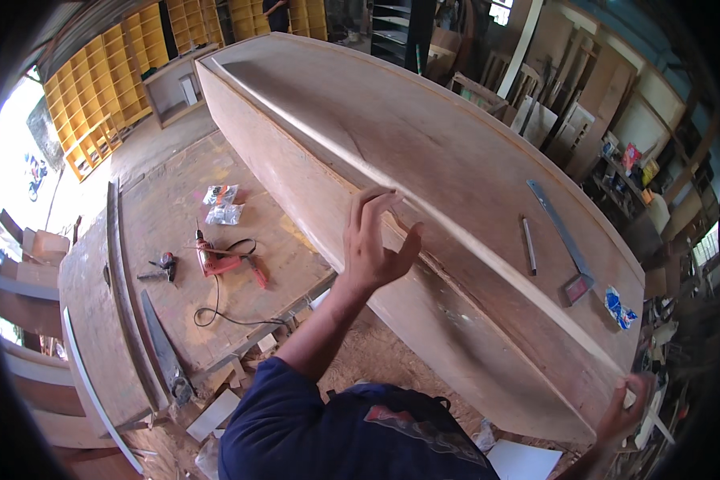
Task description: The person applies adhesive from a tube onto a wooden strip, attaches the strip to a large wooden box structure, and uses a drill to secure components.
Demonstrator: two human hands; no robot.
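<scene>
While the wooden strip (488, 256) lies atop the panel (448, 148), running far-left to near-right just beyond left hand (372, 252), fingers spread, right hand (626, 410) is at its near end, pinch unclear.

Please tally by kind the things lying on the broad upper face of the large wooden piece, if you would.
Long pale wooden strip: 1
Square with reddish stock: 1
Slim rod: 1
Blue-and-white packet: 1
Total: 4
</scene>
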